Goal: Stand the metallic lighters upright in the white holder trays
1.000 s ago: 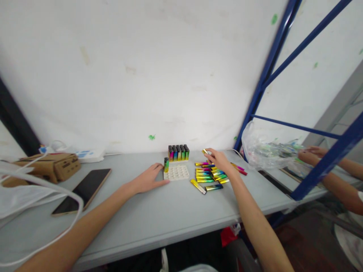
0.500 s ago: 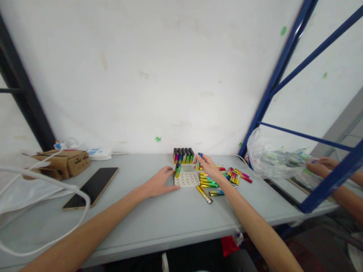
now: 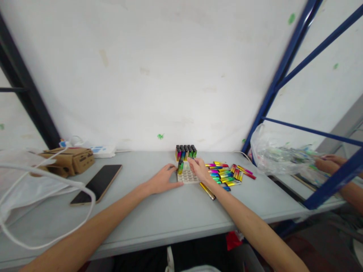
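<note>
A white tray with rows of holes (image 3: 187, 176) lies on the table, and one green-yellow lighter (image 3: 180, 167) stands upright in its back left corner. My left hand (image 3: 163, 180) is at the tray's left side, thumb and fingers spread, the thumb by the front left corner. Over the tray's back right part, my right hand (image 3: 200, 170) is closed in a pinch on a lighter that its fingers mostly hide. Just right of that hand lies a pile of shiny coloured lighters (image 3: 225, 174). Behind the tray stands a block of upright lighters with black tops (image 3: 186, 152).
To the left are a phone (image 3: 98, 184), a cardboard box (image 3: 72, 160) and a white cable (image 3: 92, 200). A blue metal frame (image 3: 272, 88) rises on the right. Beyond it, another person's hands (image 3: 330, 163) are at a clear plastic bag (image 3: 268, 153).
My right hand has moved with the lighter from beyond the tray's back right corner to over the tray, and it is lower now. My left hand stays beside the tray. The view has shifted slightly.
</note>
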Demonstrator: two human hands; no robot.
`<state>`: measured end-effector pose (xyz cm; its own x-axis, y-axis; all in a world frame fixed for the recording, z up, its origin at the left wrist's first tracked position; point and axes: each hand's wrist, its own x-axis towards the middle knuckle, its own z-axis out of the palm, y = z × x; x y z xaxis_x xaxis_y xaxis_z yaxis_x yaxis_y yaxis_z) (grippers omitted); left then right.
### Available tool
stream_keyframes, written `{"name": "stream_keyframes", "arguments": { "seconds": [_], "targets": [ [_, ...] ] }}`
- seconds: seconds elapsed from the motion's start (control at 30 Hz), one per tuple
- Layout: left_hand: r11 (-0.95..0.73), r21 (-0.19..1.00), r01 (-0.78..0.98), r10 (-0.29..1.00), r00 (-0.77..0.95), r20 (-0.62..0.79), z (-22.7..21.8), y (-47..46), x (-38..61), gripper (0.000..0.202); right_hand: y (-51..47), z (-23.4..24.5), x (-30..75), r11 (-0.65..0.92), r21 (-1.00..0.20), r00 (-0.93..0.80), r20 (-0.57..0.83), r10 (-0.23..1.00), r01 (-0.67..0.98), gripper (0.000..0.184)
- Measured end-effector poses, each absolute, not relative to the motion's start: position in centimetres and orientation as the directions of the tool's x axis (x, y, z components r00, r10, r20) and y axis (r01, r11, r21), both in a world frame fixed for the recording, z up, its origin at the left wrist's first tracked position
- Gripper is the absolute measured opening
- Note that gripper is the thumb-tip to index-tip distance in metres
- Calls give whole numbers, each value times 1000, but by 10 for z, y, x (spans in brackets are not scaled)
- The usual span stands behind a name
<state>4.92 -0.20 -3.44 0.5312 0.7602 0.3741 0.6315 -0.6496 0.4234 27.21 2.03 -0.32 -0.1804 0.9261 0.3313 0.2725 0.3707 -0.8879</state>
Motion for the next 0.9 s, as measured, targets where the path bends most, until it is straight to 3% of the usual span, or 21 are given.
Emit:
{"name": "stream_keyframes", "arguments": {
  "seconds": [0.13,0.33,0.47,0.77,0.9],
  "targets": [
    [-640,427,639,768,535,351,-33,-2,50,66,15,0,274,401,-805,-75,412,908,437,43],
    [-642,426,638,767,533,358,-32,-4,49,63,13,5,272,432,-766,-47,468,882,476,44],
    [-652,422,630,758,537,370,-31,-4,48,61,13,3,274,465,-743,-75,493,867,481,52],
    [-647,422,635,762,538,360,-30,-4,49,62,16,2,279,491,-678,-89,536,839,547,43],
    [-657,411,632,754,547,364,-31,-4,49,62,15,1,280,541,-611,-192,542,818,578,40]
  ]
}}
